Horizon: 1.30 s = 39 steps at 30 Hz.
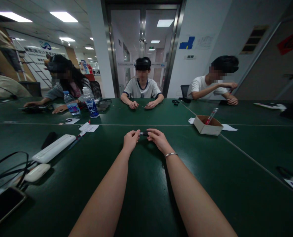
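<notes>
Over the middle of the green table, a small object with a dark body and a silvery end (144, 133) spans the gap between my hands; it is too small to name. My left hand (131, 141) pinches its silvery end between thumb and fingers. The dark end is gripped by my right hand (158, 141), with the fingertips covering part of it. A metal bracelet (171, 154) circles my right wrist. Both hands are just above the tabletop (146, 184), near the pale seam that crosses it.
On the left lie a white power strip (55, 148), a white oval device (38, 172), black cables and a phone (4, 209). Two bottles (91, 105) stand beyond. A small open box (208, 126) holding a tube sits at right. Several people sit around the table; one person (143, 87) faces me.
</notes>
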Motion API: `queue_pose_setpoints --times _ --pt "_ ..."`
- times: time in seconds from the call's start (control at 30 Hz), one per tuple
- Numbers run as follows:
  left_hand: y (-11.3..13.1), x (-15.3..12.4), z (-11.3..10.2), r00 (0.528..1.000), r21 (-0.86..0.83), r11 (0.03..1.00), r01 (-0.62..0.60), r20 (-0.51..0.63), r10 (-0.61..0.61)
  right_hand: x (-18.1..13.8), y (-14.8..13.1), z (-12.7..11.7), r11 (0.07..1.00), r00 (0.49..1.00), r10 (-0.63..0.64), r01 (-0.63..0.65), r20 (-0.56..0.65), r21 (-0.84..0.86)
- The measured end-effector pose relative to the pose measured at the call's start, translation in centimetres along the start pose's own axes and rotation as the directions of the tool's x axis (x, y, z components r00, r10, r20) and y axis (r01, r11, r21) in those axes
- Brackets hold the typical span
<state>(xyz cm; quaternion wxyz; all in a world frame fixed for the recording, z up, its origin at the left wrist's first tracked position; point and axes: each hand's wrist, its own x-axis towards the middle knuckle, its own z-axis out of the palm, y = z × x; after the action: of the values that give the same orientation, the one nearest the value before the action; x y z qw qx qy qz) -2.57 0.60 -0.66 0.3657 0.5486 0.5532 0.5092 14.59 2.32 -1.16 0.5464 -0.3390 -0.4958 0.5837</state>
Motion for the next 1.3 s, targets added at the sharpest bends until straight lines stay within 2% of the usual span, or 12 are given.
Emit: queue_pose_setpoints --times 0.3,0.43,0.7,0.87,1.07,1.2,1.3 --pt "0.05 0.11 0.23 1.0 -0.025 1.0 0.0 -0.025 -0.001 -0.06 -0.03 0.09 1.0 1.0 0.01 -0.01 0.004 0.015" --pt "-0.21 0.24 0.07 1.0 -0.048 0.999 -0.009 0.02 0.01 -0.08 -0.12 0.1 1.0 1.0 0.014 -0.014 -0.006 0.024" --pt "-0.13 0.59 -0.06 0.994 -0.226 0.974 0.027 0.107 -0.003 -0.11 -0.25 0.04 0.999 1.0 0.025 -0.025 -0.015 0.045" --pt "0.1 0.4 -0.42 0.987 -0.261 0.965 0.014 0.155 0.027 -0.02 -0.09 -0.05 0.999 1.0 0.021 -0.02 -0.02 0.045" --pt "-0.08 0.6 -0.55 0.985 -0.272 0.962 -0.012 0.162 0.058 0.01 0.04 -0.01 0.998 1.0 0.019 -0.018 -0.023 0.059" --pt "-0.16 0.87 -0.16 0.993 -0.285 0.956 0.074 0.106 -0.046 0.03 0.06 0.04 0.999 0.999 0.018 -0.016 -0.036 0.044" --pt "-0.09 0.84 0.07 0.988 -0.206 0.969 0.135 0.095 -0.118 0.07 0.06 0.04 0.999 0.999 0.017 -0.016 -0.032 0.031"
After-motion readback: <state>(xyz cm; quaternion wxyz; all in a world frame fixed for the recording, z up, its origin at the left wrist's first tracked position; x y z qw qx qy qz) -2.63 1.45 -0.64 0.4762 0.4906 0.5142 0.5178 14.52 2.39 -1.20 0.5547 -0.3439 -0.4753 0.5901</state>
